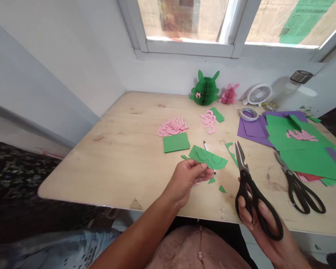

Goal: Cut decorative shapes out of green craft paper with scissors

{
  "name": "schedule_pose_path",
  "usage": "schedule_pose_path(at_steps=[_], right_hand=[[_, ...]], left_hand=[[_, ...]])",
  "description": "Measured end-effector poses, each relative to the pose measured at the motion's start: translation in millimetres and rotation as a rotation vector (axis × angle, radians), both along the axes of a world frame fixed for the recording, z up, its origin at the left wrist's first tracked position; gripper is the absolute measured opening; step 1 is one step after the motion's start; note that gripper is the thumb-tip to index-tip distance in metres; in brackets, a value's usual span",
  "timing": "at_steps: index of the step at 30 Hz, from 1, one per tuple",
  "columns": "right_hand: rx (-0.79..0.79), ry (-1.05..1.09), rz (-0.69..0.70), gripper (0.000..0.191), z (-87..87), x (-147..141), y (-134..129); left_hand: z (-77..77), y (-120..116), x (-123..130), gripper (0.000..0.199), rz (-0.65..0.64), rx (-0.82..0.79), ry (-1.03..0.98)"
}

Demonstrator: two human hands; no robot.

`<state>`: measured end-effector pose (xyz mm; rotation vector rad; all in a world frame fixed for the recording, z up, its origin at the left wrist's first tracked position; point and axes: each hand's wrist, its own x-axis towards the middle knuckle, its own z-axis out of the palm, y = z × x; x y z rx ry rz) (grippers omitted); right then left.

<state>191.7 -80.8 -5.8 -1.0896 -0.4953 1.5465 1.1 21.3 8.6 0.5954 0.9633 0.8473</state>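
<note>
My left hand point(189, 177) pinches the lower edge of a green paper piece point(208, 157) with curved lines drawn on it and one rounded end. In my right hand point(268, 228) is a pair of black-handled scissors point(244, 175), fingers through the loops, blades nearly together and pointing up. The blades are apart from the paper. A white marker point(205, 145) lies partly hidden behind the held piece. Small green offcuts point(222, 189) are scattered below it, and a curved green scrap point(232, 153) lies between paper and scissors.
Pink cutouts point(173, 127) lie behind a folded green card point(176, 142). Green point(205, 91) and pink point(229, 95) paper figures stand by the wall, near a small fan point(259, 94), glass bottle point(289, 89) and tape roll point(249, 114). Second scissors point(298, 186) rest beside stacked green sheets point(310, 164).
</note>
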Motion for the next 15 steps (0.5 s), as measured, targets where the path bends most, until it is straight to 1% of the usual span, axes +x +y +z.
schedule_pose_path(at_steps=[2,3,5,7,11,15], right_hand=[[0.067,-0.138,-0.030,0.032,4.2,-2.7,14.3],[0.086,-0.192,-0.080,0.036,5.5,-4.6,22.1],[0.121,-0.258,-0.156,0.042,6.2,-9.2,35.8],[0.138,-0.292,-0.174,0.051,5.2,-14.4,44.7],[0.152,-0.349,-0.146,0.054,3.7,-23.3,48.4],[0.162,-0.410,-0.175,0.054,4.7,-26.6,48.0]], left_hand=[[-0.1,-3.9,-1.0,0.019,-0.068,0.043,-0.001],[-0.1,-5.9,-1.2,0.018,-0.103,0.066,0.004],[0.1,-9.6,-0.8,0.015,-0.170,0.095,0.030],[0.8,-12.2,0.3,0.013,-0.205,0.105,0.053],[1.9,-14.5,2.4,0.013,-0.208,0.109,0.067],[0.2,-16.8,2.2,0.015,-0.208,0.055,0.035]])
